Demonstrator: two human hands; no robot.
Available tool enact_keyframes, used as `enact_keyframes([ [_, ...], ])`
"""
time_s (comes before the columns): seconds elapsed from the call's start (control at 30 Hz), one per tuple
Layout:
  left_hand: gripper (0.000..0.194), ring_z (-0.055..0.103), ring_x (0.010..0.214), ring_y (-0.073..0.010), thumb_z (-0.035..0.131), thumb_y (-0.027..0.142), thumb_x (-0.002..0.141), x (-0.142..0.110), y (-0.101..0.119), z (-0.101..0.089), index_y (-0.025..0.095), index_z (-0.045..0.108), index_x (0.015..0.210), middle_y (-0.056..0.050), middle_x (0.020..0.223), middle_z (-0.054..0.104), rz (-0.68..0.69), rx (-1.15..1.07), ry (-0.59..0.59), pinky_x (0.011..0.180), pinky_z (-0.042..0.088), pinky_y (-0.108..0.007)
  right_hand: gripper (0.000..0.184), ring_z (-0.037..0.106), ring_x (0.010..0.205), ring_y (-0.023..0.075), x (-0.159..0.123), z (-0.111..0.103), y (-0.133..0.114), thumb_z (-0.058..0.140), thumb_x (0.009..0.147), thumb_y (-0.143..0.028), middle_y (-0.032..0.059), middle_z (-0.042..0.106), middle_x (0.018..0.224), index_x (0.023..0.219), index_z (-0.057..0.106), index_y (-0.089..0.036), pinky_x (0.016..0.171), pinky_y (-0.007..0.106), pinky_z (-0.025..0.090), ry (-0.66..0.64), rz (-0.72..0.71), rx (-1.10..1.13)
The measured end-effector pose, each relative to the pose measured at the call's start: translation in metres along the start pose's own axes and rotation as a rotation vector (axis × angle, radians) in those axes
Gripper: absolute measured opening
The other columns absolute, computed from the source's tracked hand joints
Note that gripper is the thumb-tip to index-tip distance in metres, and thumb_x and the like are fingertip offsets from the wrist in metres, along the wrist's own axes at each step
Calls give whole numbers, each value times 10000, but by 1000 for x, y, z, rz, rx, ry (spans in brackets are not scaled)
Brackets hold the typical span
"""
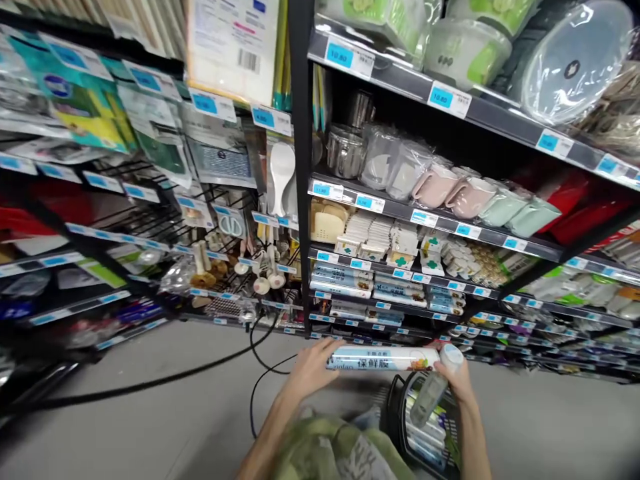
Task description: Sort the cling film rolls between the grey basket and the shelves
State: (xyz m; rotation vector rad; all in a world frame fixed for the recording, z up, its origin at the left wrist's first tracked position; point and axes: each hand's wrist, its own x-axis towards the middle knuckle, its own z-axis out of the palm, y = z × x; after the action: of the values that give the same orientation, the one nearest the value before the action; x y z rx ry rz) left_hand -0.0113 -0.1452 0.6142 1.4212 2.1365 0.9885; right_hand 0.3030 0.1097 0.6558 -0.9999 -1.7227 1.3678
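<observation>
A long roll of cling film [383, 358] in blue and white packaging lies level between my hands, in front of the shelves. My left hand [314, 365] is closed on its left end. My right hand [459, 380] is closed around the right end and also grips a grey object with a rounded white head [452, 357], whose exact kind I cannot make out. The grey lower part [429, 399] of this object hangs over a black basket [396, 427]. Several wrapped rolls [425, 437] lie in the basket.
Similar rolls [341, 280] fill a low shelf ahead. Wrapped mugs [435, 185] and plastic containers [465, 50] stand on the shelves above. Kitchen tools and a white rice paddle [282, 173] hang at left. A black cable [175, 381] runs above the grey floor [145, 427].
</observation>
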Motion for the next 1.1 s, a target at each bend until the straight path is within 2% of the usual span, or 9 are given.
enact_keyframes([
  [0.1,458,734,1199,-329,864,295,770,-3,-10,-7,278,821,1226,-117,1283,777,55,-392,203,1050,595,-403,586,765,862,361,-3,4,4,936,590,-670,123,804,928,937,687,-269,824,474,636,8,-7,19],
  [0.2,662,749,1141,-330,1010,359,622,-3,-11,-5,240,789,1234,-141,1213,785,-45,-744,405,1016,618,-418,622,748,827,315,-3,14,14,898,617,-702,96,776,920,979,680,-244,794,439,627,5,10,12],
  [0.27,810,757,1113,-311,1033,374,593,-2,-9,0,236,727,1330,-142,1233,775,-135,-942,482,965,640,-392,601,747,849,296,-3,23,20,875,677,-688,89,771,948,1021,688,-232,799,410,619,-3,15,3],
  [0.37,910,733,1198,-293,1023,431,639,4,-7,7,249,647,1447,-153,1396,707,-218,-1124,603,955,643,-335,572,750,861,285,-1,42,24,855,721,-676,88,780,957,1037,712,-221,785,380,613,6,3,3],
  [0.47,930,718,1224,-301,994,548,681,10,-12,10,251,628,1483,-165,1482,651,-310,-1196,714,896,660,-320,553,749,847,284,2,62,24,885,674,-653,95,801,930,973,749,-208,774,373,614,75,-5,19],
  [0.57,920,728,1190,-302,934,665,728,11,-23,9,282,618,1501,-156,1463,662,-420,-1247,751,824,669,-329,532,748,836,284,3,79,22,917,624,-621,107,816,918,912,775,-196,793,386,616,101,-4,-1],
  [0.7,858,730,1194,-296,889,692,780,3,-37,4,327,608,1504,-144,1435,679,-486,-1242,725,817,658,-328,483,754,845,282,-5,92,19,919,640,-580,111,827,926,901,793,-193,821,393,614,81,-31,-23],
  [0.87,808,749,1108,-255,858,649,832,-8,-41,-3,349,588,1532,-111,1375,701,-443,-1202,711,819,657,-325,471,756,850,280,-20,101,23,920,641,-567,111,829,922,901,798,-193,800,381,615,101,-5,17],
  [1.1,819,749,1043,-235,882,603,814,-12,-36,-12,340,605,1539,-85,1301,720,-394,-1235,697,767,666,-311,538,754,845,276,-30,109,23,934,616,-591,104,823,931,957,787,-202,785,382,616,148,22,42],
])
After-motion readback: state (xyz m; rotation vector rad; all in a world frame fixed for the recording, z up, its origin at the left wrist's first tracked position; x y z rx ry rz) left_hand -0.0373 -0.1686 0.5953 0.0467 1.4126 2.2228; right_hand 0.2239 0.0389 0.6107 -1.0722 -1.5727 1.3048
